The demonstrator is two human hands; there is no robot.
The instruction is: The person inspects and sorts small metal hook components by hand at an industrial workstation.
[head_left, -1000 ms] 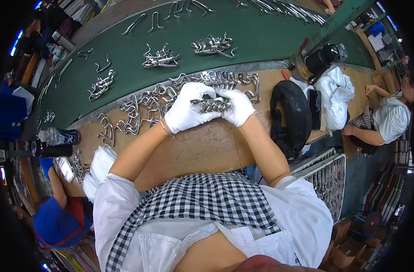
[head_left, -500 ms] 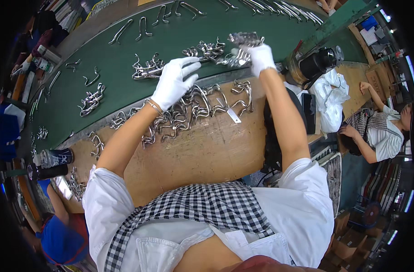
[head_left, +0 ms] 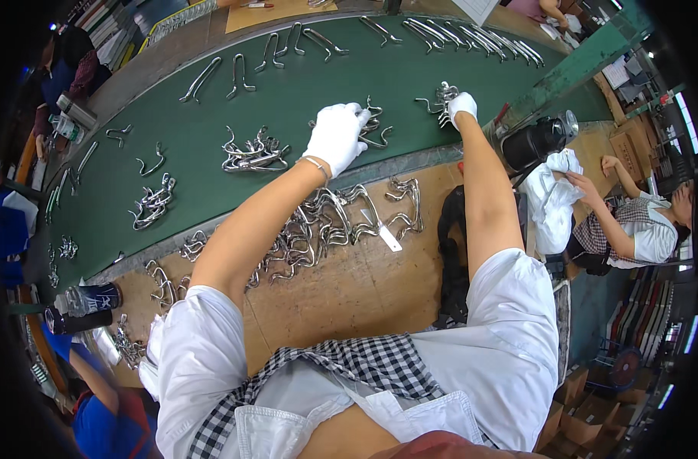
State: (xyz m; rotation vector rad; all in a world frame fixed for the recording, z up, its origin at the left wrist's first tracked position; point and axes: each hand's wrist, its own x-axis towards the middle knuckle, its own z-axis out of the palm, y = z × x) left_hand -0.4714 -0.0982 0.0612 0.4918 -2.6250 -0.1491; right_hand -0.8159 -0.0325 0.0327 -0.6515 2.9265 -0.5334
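White gloves cover both hands. My left hand (head_left: pixel 335 139) is over the green belt (head_left: pixel 173 103), its fingers curled around shiny bent metal rods (head_left: pixel 376 126) that stick out on its right side. The palm hides part of them. Farther right, my right hand (head_left: pixel 463 109) is closed on a small bunch of bent metal rods (head_left: pixel 444 99), held at or just above the belt. To the left of my left hand lies a tangled pile of similar rods (head_left: pixel 253 151). Another heap of bent rods (head_left: pixel 330 214) rests on the brown worktop (head_left: pixel 349 283) below, with a white tag (head_left: pixel 389 239) on it.
Long U-shaped rods (head_left: pixel 272 52) lie along the belt's far side. A smaller cluster (head_left: pixel 153 203) is at left. A black cylindrical device (head_left: pixel 536 138) and a white plastic bag (head_left: pixel 549 203) are at right. A green post (head_left: pixel 563 69) slants over the belt. Co-workers are on both sides.
My right hand has moved right with its bunch of metal rods. My left hand has shifted right, and its spread fingers have curled around rods on the belt.
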